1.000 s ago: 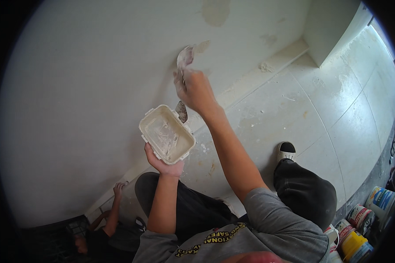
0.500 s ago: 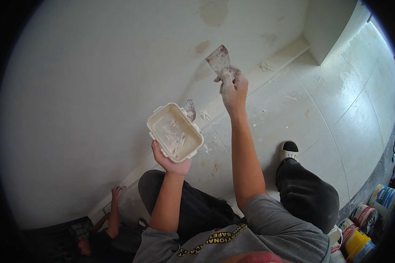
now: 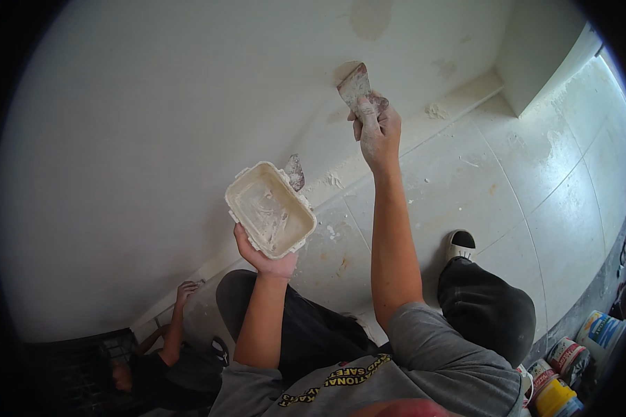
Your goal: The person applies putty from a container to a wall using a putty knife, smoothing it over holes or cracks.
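My left hand [image 3: 270,264] is wrapped round the lower end of a cream plastic tub [image 3: 247,198], which is tilted open toward me. White putty is smeared over its inside and rim. Past the tub's far side juts a second, stained scraper blade [image 3: 296,172]; whether my left hand also holds it is hidden. In my right hand [image 3: 375,132], dusted white, a putty knife [image 3: 355,85] is gripped with its blade pointing up and left. That blade overlaps a small brownish patch [image 3: 342,71] on the white wall; contact is hard to tell.
A larger stain [image 3: 372,19] marks the wall above. Putty scraps [image 3: 334,180] lie along the wall's ledge and on the tiled floor [image 3: 431,215]. A column [image 3: 542,55] juts out far right. Paint buckets [image 3: 600,332] stand lower right. Another person [image 3: 177,347] reaches to the wall lower left.
My right hand has brought the putty knife left along the wall, over the small brownish patch. The tub stays in my left hand. The view has shifted slightly.
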Tool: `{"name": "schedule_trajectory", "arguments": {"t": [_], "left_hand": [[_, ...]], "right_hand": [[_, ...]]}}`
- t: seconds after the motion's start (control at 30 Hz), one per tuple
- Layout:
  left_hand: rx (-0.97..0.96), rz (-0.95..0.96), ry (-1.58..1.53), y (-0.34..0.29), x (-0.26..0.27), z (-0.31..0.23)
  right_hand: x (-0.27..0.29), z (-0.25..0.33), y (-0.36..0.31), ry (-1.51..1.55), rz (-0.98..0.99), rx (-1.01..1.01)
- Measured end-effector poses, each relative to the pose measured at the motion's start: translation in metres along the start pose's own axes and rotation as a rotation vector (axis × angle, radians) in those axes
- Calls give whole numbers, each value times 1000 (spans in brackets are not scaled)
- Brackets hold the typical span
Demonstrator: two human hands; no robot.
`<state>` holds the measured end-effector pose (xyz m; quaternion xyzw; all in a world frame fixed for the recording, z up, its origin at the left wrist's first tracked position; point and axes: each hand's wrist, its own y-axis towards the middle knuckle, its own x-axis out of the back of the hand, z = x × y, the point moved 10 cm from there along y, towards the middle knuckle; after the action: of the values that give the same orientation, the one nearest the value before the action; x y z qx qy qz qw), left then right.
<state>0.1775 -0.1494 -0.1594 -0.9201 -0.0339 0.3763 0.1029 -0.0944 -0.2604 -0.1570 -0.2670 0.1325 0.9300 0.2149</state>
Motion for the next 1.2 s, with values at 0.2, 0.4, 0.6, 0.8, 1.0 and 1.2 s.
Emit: {"name": "schedule_trajectory", "arguments": {"t": [0.2,0.4,0.6,0.8,1.0,1.2], "left_hand": [[-58,-43,53,3,8,-5],[-7,59,-14,0,1,-1],[0,63,-21,0,-3,1],[0,-16,44,-1,-4,-1],[-28,41,33,2,-3,-1],[-16,75,-4,0,-10,-3]], "right_hand": [[-8,1,-2,-53,14,17],[-10,6,-4,12,40,-3],[-18,8,-8,29,93,12],[-31,8,-23,8,110,15],[1,-19,-55,183,-76,-19],[22,-25,-45,233,-154,-60]]}}
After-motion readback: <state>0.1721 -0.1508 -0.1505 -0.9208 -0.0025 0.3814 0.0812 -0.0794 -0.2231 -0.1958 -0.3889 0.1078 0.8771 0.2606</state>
